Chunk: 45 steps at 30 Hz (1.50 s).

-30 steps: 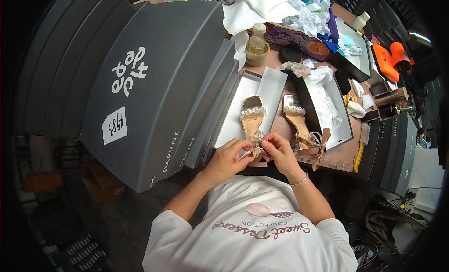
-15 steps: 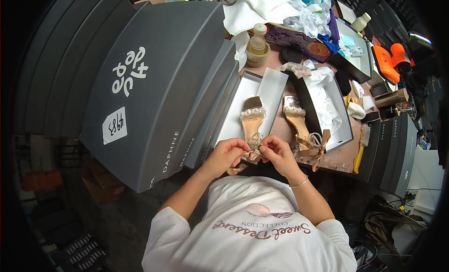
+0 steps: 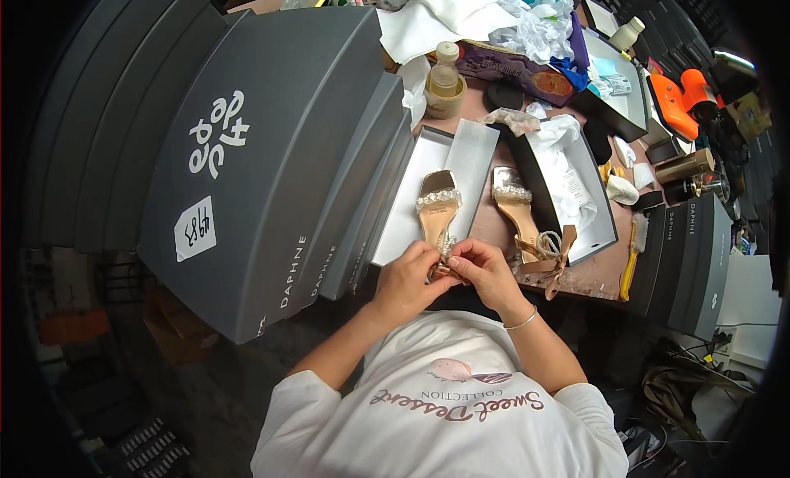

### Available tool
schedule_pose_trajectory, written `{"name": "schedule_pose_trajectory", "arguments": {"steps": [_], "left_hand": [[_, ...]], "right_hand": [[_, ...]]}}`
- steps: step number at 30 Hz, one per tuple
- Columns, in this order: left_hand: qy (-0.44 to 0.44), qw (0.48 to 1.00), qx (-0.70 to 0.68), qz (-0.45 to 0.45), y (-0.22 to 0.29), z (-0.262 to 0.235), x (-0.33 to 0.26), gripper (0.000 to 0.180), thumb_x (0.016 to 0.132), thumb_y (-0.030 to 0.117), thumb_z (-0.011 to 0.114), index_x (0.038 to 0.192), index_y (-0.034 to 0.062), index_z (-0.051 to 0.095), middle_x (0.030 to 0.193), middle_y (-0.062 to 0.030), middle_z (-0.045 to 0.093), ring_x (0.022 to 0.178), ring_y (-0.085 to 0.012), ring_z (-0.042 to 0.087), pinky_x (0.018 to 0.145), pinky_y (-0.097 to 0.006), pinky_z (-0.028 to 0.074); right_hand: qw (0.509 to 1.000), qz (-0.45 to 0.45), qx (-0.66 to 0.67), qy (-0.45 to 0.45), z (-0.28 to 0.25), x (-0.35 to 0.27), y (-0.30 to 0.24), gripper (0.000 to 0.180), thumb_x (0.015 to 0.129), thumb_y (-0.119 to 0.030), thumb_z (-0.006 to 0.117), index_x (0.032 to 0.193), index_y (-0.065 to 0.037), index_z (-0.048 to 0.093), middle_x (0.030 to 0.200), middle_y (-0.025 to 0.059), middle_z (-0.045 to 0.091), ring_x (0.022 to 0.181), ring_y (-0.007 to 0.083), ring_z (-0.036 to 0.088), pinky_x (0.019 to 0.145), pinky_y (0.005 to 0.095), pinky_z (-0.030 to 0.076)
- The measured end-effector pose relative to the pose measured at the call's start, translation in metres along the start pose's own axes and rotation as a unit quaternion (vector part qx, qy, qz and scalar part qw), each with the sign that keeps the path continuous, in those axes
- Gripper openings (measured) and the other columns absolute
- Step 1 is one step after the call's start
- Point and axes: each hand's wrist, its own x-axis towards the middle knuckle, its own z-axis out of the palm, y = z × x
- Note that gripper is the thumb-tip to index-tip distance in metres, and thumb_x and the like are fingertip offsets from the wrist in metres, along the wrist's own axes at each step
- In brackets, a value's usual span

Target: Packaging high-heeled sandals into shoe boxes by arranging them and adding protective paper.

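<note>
A tan sandal (image 3: 436, 220) with a beaded toe strap lies toe-away in front of me, over a white-lined box part (image 3: 401, 219). My left hand (image 3: 409, 279) and my right hand (image 3: 484, 272) meet at its heel end, fingers closed in a pinch on its tan ribbon (image 3: 443, 270). Most of the ribbon is hidden by the fingers. To the right, the matching sandal (image 3: 518, 213) lies with its ribbon tied in a bow (image 3: 556, 266). Beside that sandal is an open shoe box (image 3: 607, 231) holding white tissue paper (image 3: 566, 178).
Large dark grey shoe boxes (image 3: 271, 149) stand close on my left. At the back are a bottle in a cup (image 3: 445, 87) and a purple box (image 3: 502, 64) of crumpled plastic. A yellow-handled brush (image 3: 631, 264) lies by the table's right edge, near more grey boxes (image 3: 687, 256).
My fingers have drawn closer together at the sandal's heel, and my left hand has turned more over the ribbon. The whole view has shifted slightly.
</note>
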Motion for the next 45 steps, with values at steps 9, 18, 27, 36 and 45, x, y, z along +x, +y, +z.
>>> {"name": "schedule_pose_trajectory", "arguments": {"steps": [9, 18, 27, 36, 45], "left_hand": [[0.082, 0.992, -0.093, -0.007, -0.018, 0.016, -0.004, 0.029, 0.073, 0.008, 0.077, 0.097, -0.0031, 0.064, 0.092, -0.0091, 0.06, 0.069, -0.0141, 0.061, 0.057, -0.027, 0.05], [0.124, 0.991, 0.032, 0.035, -0.01, 0.017, -0.003, 0.032, 0.072, 0.008, 0.074, 0.103, 0.0031, 0.066, 0.092, -0.0103, 0.062, 0.071, -0.0237, 0.064, 0.061, -0.031, 0.052], [-0.001, 0.986, -0.161, -0.043, -0.019, 0.006, -0.001, 0.03, 0.076, 0.004, 0.072, 0.104, -0.0025, 0.063, 0.096, -0.0016, 0.056, 0.064, -0.0036, 0.047, 0.053, -0.018, 0.037], [-0.042, 0.923, -0.342, -0.173, -0.016, -0.002, 0.003, 0.015, 0.082, 0.004, 0.071, 0.09, -0.0025, 0.059, 0.086, -0.0017, 0.058, 0.068, -0.0059, 0.057, 0.054, -0.018, 0.047], [-0.015, 0.995, -0.087, -0.05, -0.004, 0.004, 0.01, 0.017, 0.077, 0.009, 0.074, 0.082, -0.0015, 0.062, 0.083, -0.0073, 0.058, 0.067, -0.0154, 0.058, 0.058, -0.029, 0.047]], "right_hand": [[0.962, -0.124, -0.238, 0.044, 0.001, 0.002, 0.003, 0.009, 0.088, -0.005, 0.063, 0.093, 0.001, 0.058, 0.084, 0.0048, 0.062, 0.072, 0.01, 0.059, 0.063, 0.0233, 0.047], [0.809, -0.305, -0.503, 0.024, 0.003, 0.008, -0.029, 0.014, 0.075, -0.004, 0.067, 0.086, -0.001, 0.058, 0.077, 0.0139, 0.057, 0.071, 0.0325, 0.058, 0.064, 0.0393, 0.048], [0.968, -0.094, -0.231, -0.026, 0.004, 0.001, -0.02, 0.011, 0.091, -0.011, 0.06, 0.096, -0.001, 0.059, 0.078, 0.0049, 0.062, 0.065, 0.0067, 0.057, 0.057, 0.0209, 0.045], [0.956, -0.136, -0.258, -0.007, 0.003, -0.006, -0.025, 0.014, 0.09, -0.01, 0.06, 0.099, -0.001, 0.056, 0.086, 0.0061, 0.062, 0.079, 0.0104, 0.057, 0.072, 0.0265, 0.048], [0.961, -0.133, -0.237, -0.054, -0.008, -0.001, -0.017, 0.014, 0.09, -0.008, 0.059, 0.101, -0.001, 0.056, 0.087, 0.0034, 0.062, 0.08, 0.0099, 0.058, 0.071, 0.0248, 0.048]]}}
